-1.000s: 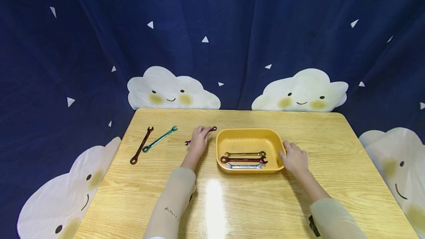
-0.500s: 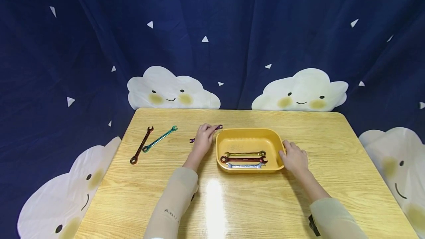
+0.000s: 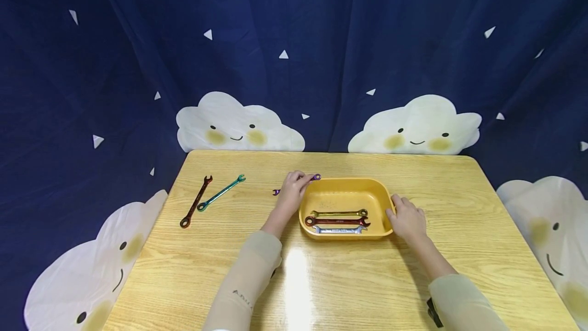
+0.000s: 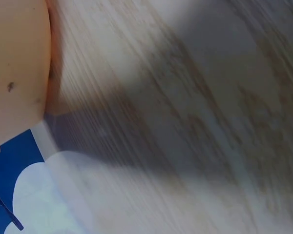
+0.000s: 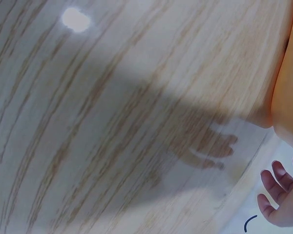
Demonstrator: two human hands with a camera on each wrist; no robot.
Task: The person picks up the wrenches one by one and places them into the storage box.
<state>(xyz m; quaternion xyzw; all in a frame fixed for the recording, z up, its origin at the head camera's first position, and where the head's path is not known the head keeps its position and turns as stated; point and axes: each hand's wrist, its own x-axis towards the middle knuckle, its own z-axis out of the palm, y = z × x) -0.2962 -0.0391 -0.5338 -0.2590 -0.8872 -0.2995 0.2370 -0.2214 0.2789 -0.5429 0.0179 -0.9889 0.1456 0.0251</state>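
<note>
My left hand [image 3: 292,191] pinches a purple combination wrench [image 3: 316,177] at the back left corner of a yellow plastic bin [image 3: 345,235]. The wrench's ring end pokes out over the rim; its other end shows left of the hand, the middle hidden by fingers. In the left wrist view the dark wrench end [image 4: 10,214] juts out at the lower left. My right hand [image 3: 408,218] grips the bin's right rim, thumb over the inside. Lying side by side in the bin are a gold wrench [image 3: 339,213], a red wrench [image 3: 337,221] and a silver-blue wrench [image 3: 339,230].
On the wooden table [image 3: 441,193], off to the left, a dark red wrench [image 3: 196,201] and a teal wrench [image 3: 221,193] lie slanted close together. A dark blue curtain [image 3: 321,55] with white clouds hangs behind the table's back edge.
My left hand has moved right with the purple wrench, from left of the bin to its back left corner. The right hand and bin stay put.
</note>
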